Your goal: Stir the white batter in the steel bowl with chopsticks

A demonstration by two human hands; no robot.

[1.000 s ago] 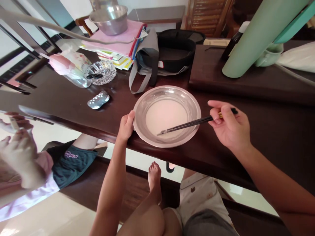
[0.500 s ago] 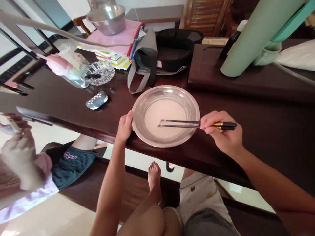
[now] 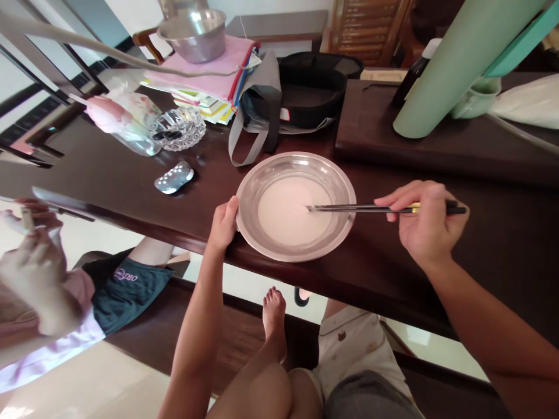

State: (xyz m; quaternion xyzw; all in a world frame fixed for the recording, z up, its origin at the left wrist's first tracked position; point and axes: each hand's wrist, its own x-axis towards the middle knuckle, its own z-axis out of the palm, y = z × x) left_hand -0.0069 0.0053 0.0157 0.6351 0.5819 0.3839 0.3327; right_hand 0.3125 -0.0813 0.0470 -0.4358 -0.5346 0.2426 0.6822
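A shallow metal bowl [image 3: 248, 233] stands at the front edge of the dark wooden table. Inside lies a smooth whitish liquid [image 3: 288, 218]. My left hand [image 3: 224, 224] grips the bowl's left rim, thumb on top and the other fingers hidden underneath. To the right of the bowl, my right hand [image 3: 425, 221] is closed around a pair of black chopsticks [image 3: 358, 208] with gold bands. Their tips lie close together at the liquid, right of its middle; whether they dip in cannot be made out.
A grey and black bag [image 3: 305, 93], a glass ashtray [image 3: 183, 128] and a pink-topped bottle [image 3: 126, 128] stand behind. A metal pot [image 3: 196, 41] rests on stacked books. A tall green cylinder [image 3: 454, 75] leans at right. Another person's hands [image 3: 32, 262] are at far left.
My right hand has moved right, drawing the chopsticks toward the bowl's right side, and their tips have come closer together. My left hand keeps its hold on the rim.
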